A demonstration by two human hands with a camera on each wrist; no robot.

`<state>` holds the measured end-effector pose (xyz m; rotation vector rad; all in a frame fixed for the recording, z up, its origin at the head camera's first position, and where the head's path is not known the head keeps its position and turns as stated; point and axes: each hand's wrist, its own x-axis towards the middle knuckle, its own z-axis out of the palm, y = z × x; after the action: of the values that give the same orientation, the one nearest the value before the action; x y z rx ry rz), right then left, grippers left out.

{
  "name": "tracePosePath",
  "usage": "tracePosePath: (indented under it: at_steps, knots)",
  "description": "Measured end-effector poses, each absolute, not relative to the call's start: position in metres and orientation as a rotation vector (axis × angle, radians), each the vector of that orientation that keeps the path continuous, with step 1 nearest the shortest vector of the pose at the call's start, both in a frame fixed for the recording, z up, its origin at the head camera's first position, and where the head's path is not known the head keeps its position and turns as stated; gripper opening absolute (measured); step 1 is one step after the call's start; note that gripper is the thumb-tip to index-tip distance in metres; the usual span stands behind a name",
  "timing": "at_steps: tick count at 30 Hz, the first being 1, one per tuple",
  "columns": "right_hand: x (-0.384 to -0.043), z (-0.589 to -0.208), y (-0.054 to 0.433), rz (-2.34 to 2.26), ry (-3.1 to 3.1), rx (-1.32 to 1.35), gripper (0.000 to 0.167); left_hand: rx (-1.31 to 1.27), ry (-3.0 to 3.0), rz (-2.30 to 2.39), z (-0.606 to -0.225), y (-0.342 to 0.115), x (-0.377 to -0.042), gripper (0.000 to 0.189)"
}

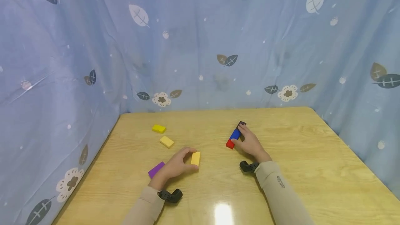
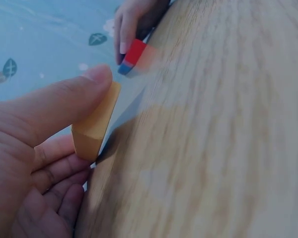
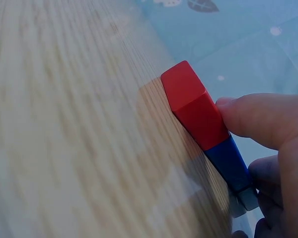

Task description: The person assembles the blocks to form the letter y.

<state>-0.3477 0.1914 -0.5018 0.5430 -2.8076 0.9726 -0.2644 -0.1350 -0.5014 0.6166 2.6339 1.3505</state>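
My left hand [image 1: 175, 165] pinches a pale yellow block [image 1: 195, 158] between thumb and fingertips. In the left wrist view the thumb lies over one face of that yellow block [image 2: 89, 139], close over the wood, and the fingers are on its other side. Farther right, my right hand [image 1: 251, 146] holds a straight row made of a red block [image 1: 230, 144], a blue block [image 1: 235, 134] and a black block [image 1: 243, 123]. Its thumb is against the side of the red block [image 3: 198, 119] in the right wrist view, with the fingers curled near the row's far end, partly hidden.
A purple block [image 1: 156, 170] lies beside my left wrist. Beyond the left hand lie another pale yellow block [image 1: 167, 142] and a brighter yellow block [image 1: 159, 128]. The wooden table [image 1: 218, 183] meets a blue patterned curtain [image 1: 193, 44] at its back and sides.
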Motion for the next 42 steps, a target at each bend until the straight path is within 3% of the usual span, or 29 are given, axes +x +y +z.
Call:
tracePosePath:
  at_steps: [27, 42]
  knots:
    - [-0.339, -0.501, 0.183, 0.966, -2.809, 0.52, 0.077, 0.69, 2.572, 1.424, -0.501, -0.142, -0.263, 0.066]
    - [-0.339, -0.504, 0.184, 0.962, -2.786, 0.523, 0.075, 0.585, 2.739, 1.378, -0.493, -0.125, -0.268, 0.066]
